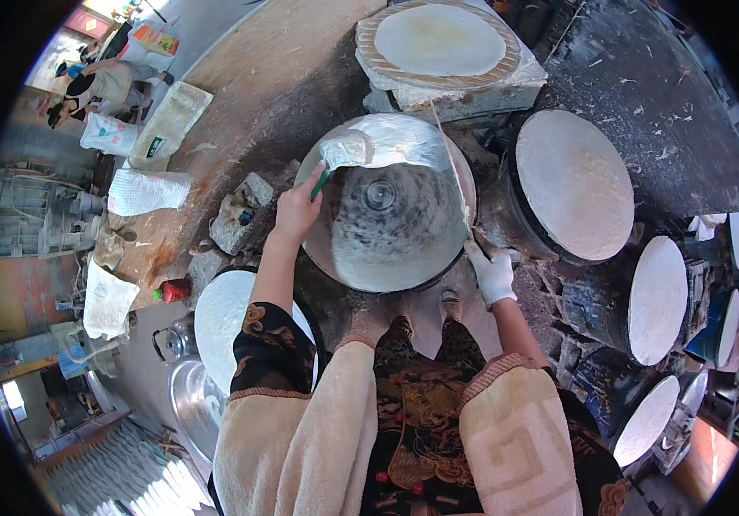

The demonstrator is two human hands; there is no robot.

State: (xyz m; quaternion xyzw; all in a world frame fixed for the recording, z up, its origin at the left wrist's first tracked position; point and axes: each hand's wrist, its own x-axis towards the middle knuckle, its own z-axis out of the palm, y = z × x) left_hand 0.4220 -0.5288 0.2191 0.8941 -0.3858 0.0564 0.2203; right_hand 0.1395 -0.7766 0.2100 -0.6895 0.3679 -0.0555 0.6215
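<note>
Before me is a round griddle [386,232], its middle darkened and streaked. A glossy pale layer of batter [408,140] covers its far part. My bare left hand [300,206], at the griddle's left edge, is closed round the green handle of a tool [319,184]. The tool's head is lost in a pale lump on the batter, so its kind is unclear. A long thin wooden stick [453,163] slants across the griddle's right side. Its near end is in my right hand [494,273], which wears a white glove and is closed at the near right edge.
A pale round sheet [440,39] lies on a ribbed round mat on a block beyond the griddle. Drums with pale round tops [574,185] stand at right. Left are a rubble block [240,213], a red bottle [171,291], a kettle [180,335] and a metal basin [193,404]. Another person [107,86] bends far left.
</note>
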